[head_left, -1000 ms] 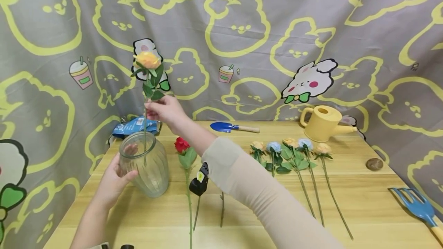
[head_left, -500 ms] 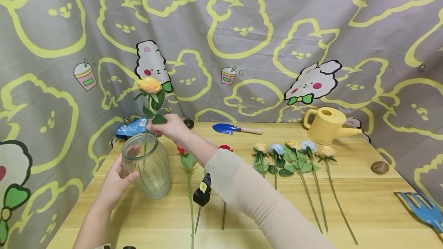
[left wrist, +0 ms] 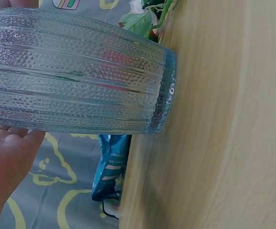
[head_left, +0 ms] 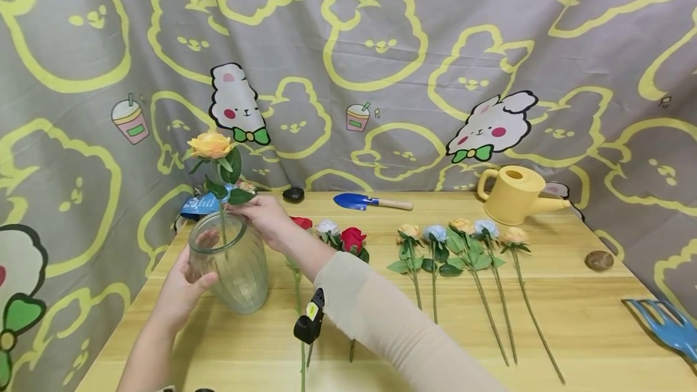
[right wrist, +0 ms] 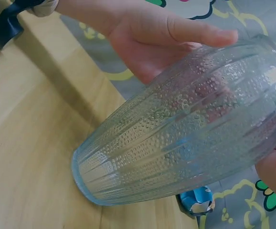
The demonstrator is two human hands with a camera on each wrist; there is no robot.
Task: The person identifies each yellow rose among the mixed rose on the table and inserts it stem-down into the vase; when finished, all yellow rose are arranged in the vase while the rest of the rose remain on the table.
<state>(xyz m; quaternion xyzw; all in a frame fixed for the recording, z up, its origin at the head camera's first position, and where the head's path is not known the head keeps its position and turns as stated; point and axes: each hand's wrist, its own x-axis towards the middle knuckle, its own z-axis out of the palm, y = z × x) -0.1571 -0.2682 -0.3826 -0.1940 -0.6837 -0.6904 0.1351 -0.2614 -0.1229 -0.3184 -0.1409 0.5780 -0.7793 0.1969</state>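
Note:
On the left of the table stands a clear ribbed glass vase (head_left: 239, 277), large in both wrist views. My left hand (head_left: 182, 286) holds its left side, thumb in front and fingers behind the glass. At the vase's right rim, my right hand (head_left: 267, 219) pinches the stem of a yellow rose (head_left: 211, 146); a leaf partly hides those fingertips. The rose leans left above the mouth, its stem reaching down inside. Beneath my right forearm lie a red rose (head_left: 353, 239), a white rose (head_left: 328, 227) and another red rose (head_left: 302, 222), partly covered.
Several yellow and blue roses (head_left: 434, 233) lie to the right. Behind them are a blue trowel (head_left: 353, 201) and a yellow watering can (head_left: 513, 195). A brown stone (head_left: 599, 260) and a blue hand fork (head_left: 667, 325) lie far right. Behind the vase sit a blue bag (head_left: 198, 205) and a black stone (head_left: 293, 194).
My right hand has come down toward the vase's rim, lowering the rose's stem further inside. The bloom now tilts left. My left hand has stayed on the vase.

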